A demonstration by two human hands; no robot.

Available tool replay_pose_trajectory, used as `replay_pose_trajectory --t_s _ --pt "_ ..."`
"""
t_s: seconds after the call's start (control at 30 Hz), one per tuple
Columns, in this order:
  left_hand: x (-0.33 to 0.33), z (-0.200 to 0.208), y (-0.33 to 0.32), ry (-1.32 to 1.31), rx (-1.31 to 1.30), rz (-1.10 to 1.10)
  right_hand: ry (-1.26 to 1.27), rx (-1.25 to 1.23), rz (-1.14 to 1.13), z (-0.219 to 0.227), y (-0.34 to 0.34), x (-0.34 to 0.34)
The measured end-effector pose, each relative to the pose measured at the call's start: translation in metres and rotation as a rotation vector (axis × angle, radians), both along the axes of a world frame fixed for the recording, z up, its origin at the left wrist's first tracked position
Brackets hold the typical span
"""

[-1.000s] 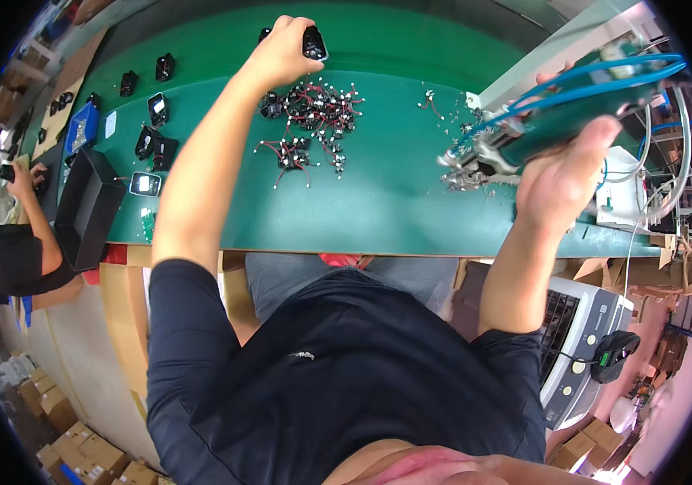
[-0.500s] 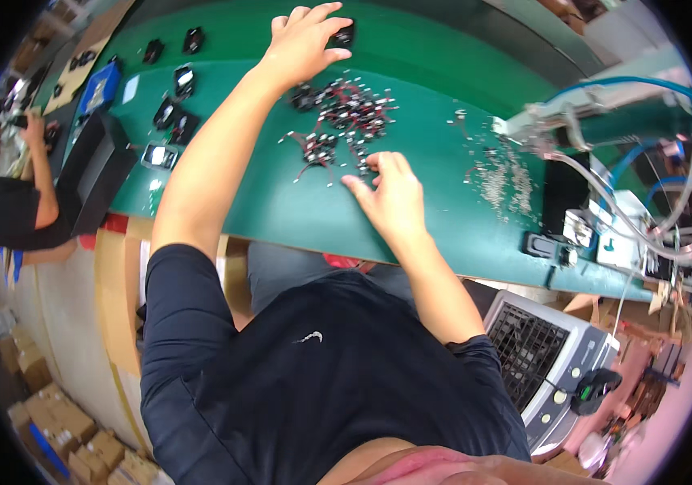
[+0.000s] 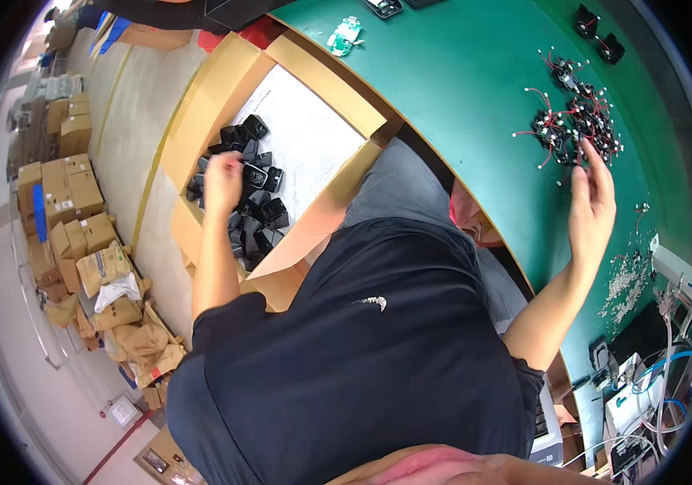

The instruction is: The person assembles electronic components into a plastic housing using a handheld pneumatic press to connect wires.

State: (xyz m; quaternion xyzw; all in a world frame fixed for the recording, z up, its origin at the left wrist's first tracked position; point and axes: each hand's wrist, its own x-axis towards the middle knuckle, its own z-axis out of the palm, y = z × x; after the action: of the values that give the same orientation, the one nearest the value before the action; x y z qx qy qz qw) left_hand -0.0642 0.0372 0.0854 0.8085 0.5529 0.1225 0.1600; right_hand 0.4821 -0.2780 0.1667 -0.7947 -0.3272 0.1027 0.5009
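My left hand (image 3: pixel 224 182) is over a cardboard box (image 3: pixel 186 129) on my left, its fingers curled together at a heap of black plastic housings (image 3: pixel 271 212). Whatever those fingers hold, if anything, is hidden. On the green table, my right hand (image 3: pixel 592 212) has thumb and forefinger apart. Its fingertips reach the near edge of a pile of small black parts with red and black wires and white connectors (image 3: pixel 592 113). Nothing shows in its grasp.
A white sheet (image 3: pixel 301 121) lines part of the box. Two black parts (image 3: pixel 596 34) stand at the table's far right, and a green circuit board (image 3: pixel 346 36) lies near its left edge. Small pale pieces (image 3: pixel 627 283) lie near a machine with hoses (image 3: pixel 669 347). Stacked cartons (image 3: pixel 71 202) stand far left.
My view has swung left, bringing the box into sight. My left hand has gone from a black part at the table's far side to the box. My right hand remains by the wired pile.
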Motion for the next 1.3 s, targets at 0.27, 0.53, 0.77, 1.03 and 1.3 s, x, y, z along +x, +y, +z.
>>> replay_pose_trajectory --t_s 0.27,0.53,0.77,1.03,1.3 --pt "0.066 -0.032 -0.064 0.746 0.205 -0.120 0.422 0.132 -0.133 0.004 -0.052 -0.032" --pt "0.016 -0.064 -0.031 0.655 -0.152 0.145 0.371 0.343 -0.158 -0.007 -0.049 -0.051" --pt "0.020 -0.051 -0.027 0.181 0.017 0.152 0.183 0.183 -0.211 -0.007 -0.075 -0.054" --pt "0.185 0.040 -0.076 -1.054 -0.701 -0.169 0.471 0.521 -0.190 -0.005 -0.088 -0.063" --pt "0.367 0.079 -0.186 -1.160 -1.703 -0.796 0.423 0.562 -0.239 0.013 -0.100 -0.068"
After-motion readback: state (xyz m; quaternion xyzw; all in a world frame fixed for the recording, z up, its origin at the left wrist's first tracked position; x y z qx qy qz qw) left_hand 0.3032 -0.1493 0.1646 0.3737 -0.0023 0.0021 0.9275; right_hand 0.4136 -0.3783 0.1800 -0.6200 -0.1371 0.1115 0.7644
